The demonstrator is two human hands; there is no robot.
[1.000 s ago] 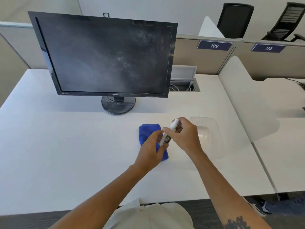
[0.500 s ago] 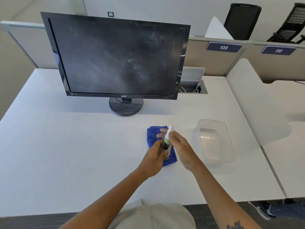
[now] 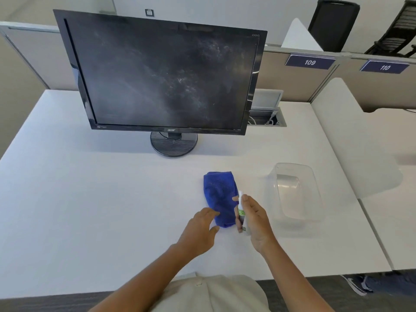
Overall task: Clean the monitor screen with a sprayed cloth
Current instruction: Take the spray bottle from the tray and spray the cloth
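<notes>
A black monitor [image 3: 166, 73] stands on its round base at the back of the white desk [image 3: 90, 199]; its dark screen is smeared and dusty. A folded blue cloth [image 3: 219, 194] lies flat on the desk in front of it. My right hand [image 3: 254, 218] holds a small white spray bottle [image 3: 241, 210] upright beside the cloth's right edge. My left hand [image 3: 200, 230] hovers at the cloth's near left corner, fingers apart, holding nothing; whether it touches the cloth is unclear.
A clear plastic tub [image 3: 295, 194] sits on the desk right of the cloth. A cable hatch [image 3: 266, 119] is open behind the monitor's right side. White dividers [image 3: 351, 136] and partitions labelled 109 and 110 bound the desk, with black chairs beyond.
My left hand has let go of the bottle and dropped to the cloth's near left corner. My right hand keeps the bottle, now more upright. The camera view has shifted.
</notes>
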